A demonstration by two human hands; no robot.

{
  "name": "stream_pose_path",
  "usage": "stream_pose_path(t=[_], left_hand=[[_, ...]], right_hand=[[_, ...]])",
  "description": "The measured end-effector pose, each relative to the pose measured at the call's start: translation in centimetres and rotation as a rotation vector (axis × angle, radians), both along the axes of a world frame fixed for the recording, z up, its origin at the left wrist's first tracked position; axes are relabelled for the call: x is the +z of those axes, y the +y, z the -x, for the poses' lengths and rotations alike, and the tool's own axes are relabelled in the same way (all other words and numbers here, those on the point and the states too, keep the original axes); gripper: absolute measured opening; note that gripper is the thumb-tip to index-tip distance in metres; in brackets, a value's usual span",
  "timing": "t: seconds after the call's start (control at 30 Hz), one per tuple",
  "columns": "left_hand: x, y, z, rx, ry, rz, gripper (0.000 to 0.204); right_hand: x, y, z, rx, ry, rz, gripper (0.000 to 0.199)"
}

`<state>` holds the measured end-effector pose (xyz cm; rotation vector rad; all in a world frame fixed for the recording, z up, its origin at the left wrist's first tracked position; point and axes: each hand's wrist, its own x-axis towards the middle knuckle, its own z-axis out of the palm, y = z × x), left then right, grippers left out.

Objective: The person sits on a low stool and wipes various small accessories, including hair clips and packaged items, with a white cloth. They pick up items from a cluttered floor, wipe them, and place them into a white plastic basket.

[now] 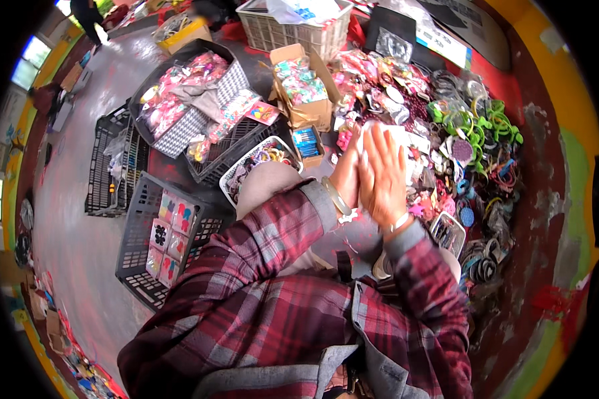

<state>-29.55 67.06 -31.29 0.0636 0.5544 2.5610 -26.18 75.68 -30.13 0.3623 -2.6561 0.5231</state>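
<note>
My left hand (pixel 345 174) and my right hand (pixel 383 174) meet in front of me, palm against palm. The right hand's fingers are stretched out, their backs toward me. Left-hand fingers also point away, partly hidden behind the right hand and slightly blurred. Whether something thin lies between the palms is hidden. A white sheet or packet (pixel 416 141) shows just beyond the right fingers, on a large heap of hair accessories (pixel 439 123). A bangle (pixel 337 195) circles the left wrist and a pale band (pixel 399 222) the right.
Left of my hands stand a white basket (pixel 227 186) of hair ties, a small box of blue packets (pixel 306 143) and a cardboard box (pixel 323 113) of bagged goods. Farther left are a grey crate (pixel 136 223) and black crates (pixel 100 166). A painted wall (pixel 576 193) bounds the right.
</note>
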Motion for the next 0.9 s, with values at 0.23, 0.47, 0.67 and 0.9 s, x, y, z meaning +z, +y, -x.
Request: stream_pose_path(t=[0.23,0.47,0.67,0.9], left_hand=[[-0.8,-0.6,1.0,-0.151,-0.092,-0.136,0.067],[1.0,-0.2,-1.0,-0.296,-0.088,-0.169,0.065],[0.7,-2.2,0.7,-0.155,-0.142,0.001,0.064],[1.0,0.0,-1.0,-0.209,-0.081,-0.148,0.068]], right_hand=[[-3.3,1.8,0.2,-0.013,0.258,0.035,0.045],[-0.5,2.6,3.6,-0.093,0.108,0.083,0.042],[-0.6,-1.4,-3.0,0.008,-0.106,0.077,0.049],[-0.5,2.3,2.7,-0.137,0.077,0.150,0.043]])
